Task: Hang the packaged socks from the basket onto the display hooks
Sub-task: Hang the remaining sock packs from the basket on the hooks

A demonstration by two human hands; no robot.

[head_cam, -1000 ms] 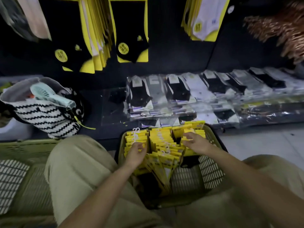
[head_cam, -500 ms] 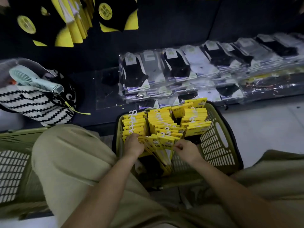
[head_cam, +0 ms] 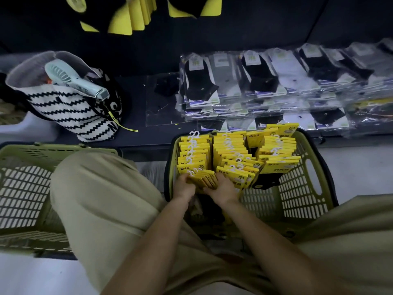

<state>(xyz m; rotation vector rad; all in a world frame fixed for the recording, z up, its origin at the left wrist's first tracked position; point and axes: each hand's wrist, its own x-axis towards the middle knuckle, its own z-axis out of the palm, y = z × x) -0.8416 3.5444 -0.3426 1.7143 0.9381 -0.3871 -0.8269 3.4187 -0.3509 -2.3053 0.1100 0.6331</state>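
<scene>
A green plastic basket (head_cam: pixel 306 188) on the floor holds three rows of yellow sock packs (head_cam: pixel 231 150) with white hanger hooks. At the near end of the left row, both hands grip one small bundle of packs (head_cam: pixel 207 179). My left hand (head_cam: pixel 184 186) holds its left side and my right hand (head_cam: pixel 223 188) holds its right side. The bundle is tilted toward me, its lower part hidden by my fingers. More yellow packs hang on the dark display wall (head_cam: pixel 127 20) at the top; the hooks themselves are not visible.
A second green basket (head_cam: pixel 23 188) stands at the left beside my knee. A zigzag-striped bag (head_cam: pixel 70 111) with a handheld fan (head_cam: pixel 74 79) sits on the dark low shelf. Clear-wrapped sock packs (head_cam: pixel 265 86) are stacked along the shelf behind the basket.
The view has tilted down. My right hand came from the right row across to the left row, and both hands now grip one bundle at its near end.
</scene>
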